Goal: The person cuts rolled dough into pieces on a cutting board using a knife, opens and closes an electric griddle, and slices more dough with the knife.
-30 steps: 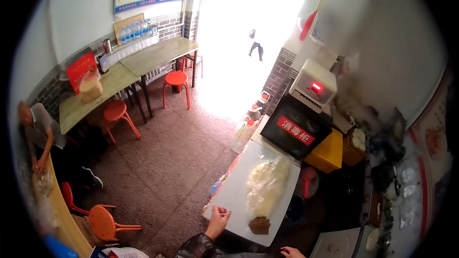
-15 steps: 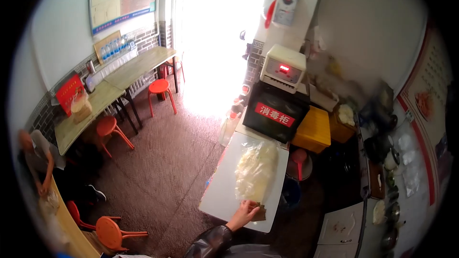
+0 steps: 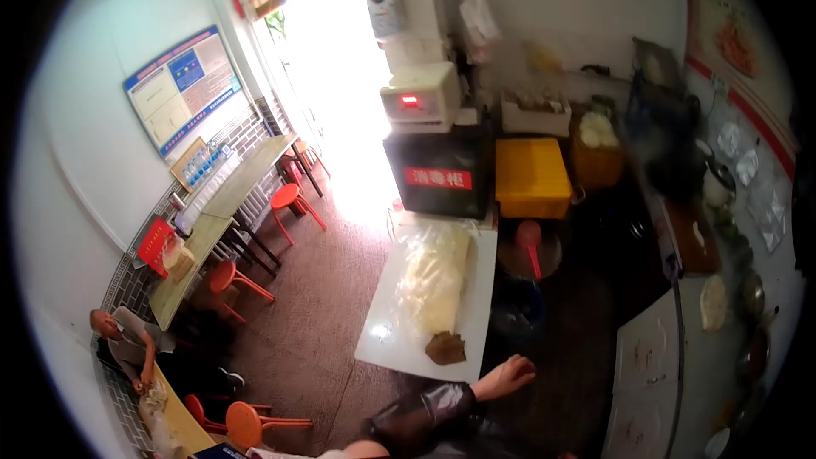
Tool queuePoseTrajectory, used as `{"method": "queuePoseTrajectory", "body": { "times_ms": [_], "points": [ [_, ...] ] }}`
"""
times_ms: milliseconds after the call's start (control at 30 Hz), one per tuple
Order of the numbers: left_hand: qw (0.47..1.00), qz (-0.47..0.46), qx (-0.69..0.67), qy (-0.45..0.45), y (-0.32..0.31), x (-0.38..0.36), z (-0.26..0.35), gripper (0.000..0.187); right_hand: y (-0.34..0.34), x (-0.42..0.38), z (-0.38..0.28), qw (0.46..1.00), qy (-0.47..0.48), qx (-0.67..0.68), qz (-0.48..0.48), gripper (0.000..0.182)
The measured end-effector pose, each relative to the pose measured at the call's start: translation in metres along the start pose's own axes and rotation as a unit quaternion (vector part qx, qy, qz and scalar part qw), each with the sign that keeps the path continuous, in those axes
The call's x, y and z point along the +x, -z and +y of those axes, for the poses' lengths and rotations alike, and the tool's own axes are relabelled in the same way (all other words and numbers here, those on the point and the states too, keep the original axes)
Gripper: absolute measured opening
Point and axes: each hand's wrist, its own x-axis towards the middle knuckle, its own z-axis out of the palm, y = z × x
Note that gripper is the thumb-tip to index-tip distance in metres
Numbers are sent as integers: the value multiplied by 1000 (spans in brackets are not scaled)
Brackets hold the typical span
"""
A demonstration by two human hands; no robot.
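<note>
My left hand (image 3: 506, 376) reaches out from a shiny black sleeve cover, just off the near right corner of a white-topped table (image 3: 384, 336). Its fingers are apart and slightly bent, with nothing visible in them. Close by, at the table's near end, lies a crumpled brown flat piece (image 3: 445, 348). It touches the end of a large clear plastic bag (image 3: 432, 276) with pale yellowish contents, stretched along the tabletop. My right hand is out of view.
Beyond the table stands a black cabinet (image 3: 438, 174) under a white appliance (image 3: 421, 100) with a red display. A yellow crate (image 3: 533, 177) and a red ladle (image 3: 529, 246) are to the right. Red stools (image 3: 287, 197) and a seated person (image 3: 136, 344) are left.
My left hand has let go of the brown piece and moved right, off the table's corner. The brown piece stays on the table. The view has turned to the right.
</note>
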Motion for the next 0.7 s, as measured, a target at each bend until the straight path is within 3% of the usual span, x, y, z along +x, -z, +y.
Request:
{"method": "queuePoseTrajectory", "body": {
  "times_ms": [33, 67, 133, 167, 200, 233, 333, 400, 467, 567, 633, 700],
  "points": [
    [998, -12, 37, -49, -17, 8, -2, 23, 26, 11, -8, 999, 14, 5, 33, 33],
    [999, -21, 19, -21, -12, 21, 18, 21, 42, 33, -19, 997, 31, 13, 70, 33],
    [999, -23, 19, -26, -27, 47, 24, 19, 64, 72, -7, 987, -27, 45, 153, 22],
    [998, -23, 30, -45, -34, 61, 22, 18, 80, 86, -6, 981, 17, 31, 189, 17],
    [999, -21, 22, -18, -43, 76, 27, 17, 80, 111, 15, 954, 84, 143, 251, 17],
    [999, -18, 25, -31, -54, 90, 36, 16, 118, 99, -24, 956, 59, 170, 234, 17],
    [1000, -4, 30, -2, -74, 141, 36, 15, 181, 120, -63, 936, 128, 75, 321, 21],
    [999, -6, 5, -31, -82, 175, 13, 14, 219, 135, -78, 951, 98, 56, 289, 25],
    [999, -39, -23, -6, -95, 240, -13, 14, 249, 171, -67, 965, -2, 75, 251, 24],
    [990, -79, -113, 23, -133, 321, -6, 15, 278, 196, -19, 952, -40, 92, 290, 24],
    [990, -139, -32, -25, -155, 392, 7, 22, 304, 214, -4, 946, -84, 92, 299, 24],
    [982, -174, -65, -22, -176, 433, 16, 22, 326, 203, -11, 944, -144, 83, 284, 23]
  ]
}}
